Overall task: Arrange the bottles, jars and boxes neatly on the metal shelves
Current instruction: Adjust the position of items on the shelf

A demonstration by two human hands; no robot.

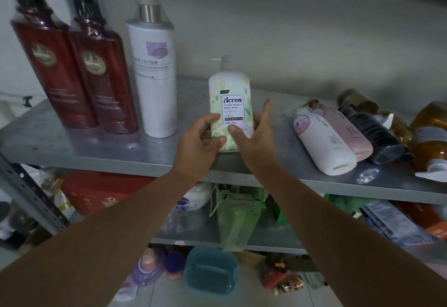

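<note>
A pale green body wash pump bottle point(229, 89) stands upright near the front of the top metal shelf point(96, 147). My left hand point(196, 147) holds its lower left side with curled fingers and thumb. My right hand point(254, 142) grips its lower right side, thumb across the label. To the left stand two dark red pump bottles point(53, 69) point(106, 77) and a tall white bottle point(154, 77), all upright in a row. On the right, a white bottle point(324, 144), a pink bottle point(348, 132) and a dark bottle point(372, 132) lie on their sides.
Amber bottles point(428, 137) lie jumbled at the far right of the shelf. The lower shelf point(193, 234) holds a red box point(101, 193), a green bag point(237, 212) and packets. Below sit a blue plastic container point(210, 273) and small bottles. A grey wall backs the shelf.
</note>
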